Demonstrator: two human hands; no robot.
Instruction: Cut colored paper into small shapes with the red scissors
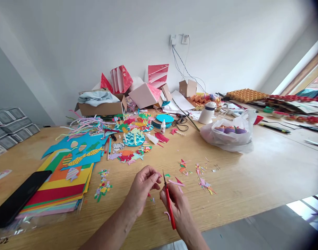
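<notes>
Hands and held items: left hand, low centre over the near part of the wooden table, fingers curled in, thumb and forefinger pinched narrow on a small paper scrap, its shape too small to tell; right hand, just beside the left and nearer the table edge, closed around the red handles of the scissors, blades pointing up and away, tip at the pinched scrap, whether touching cannot be told. Near the hands: loose coloured offcuts scattered on the table to the right; small flower cut-outs to the left. Left side: stack of coloured paper sheets, a black phone lying partly on its near corner; behind it a blue sheet bearing paper fish. Middle of table: finished paper discs and cut-outs, a small glue bottle upright among them. Right of middle: white plastic bag with purple and orange contents; white jar behind it. Far edge by the wall: cardboard box, red folded paper pieces, orange egg tray. Far left: grey drawer units
</notes>
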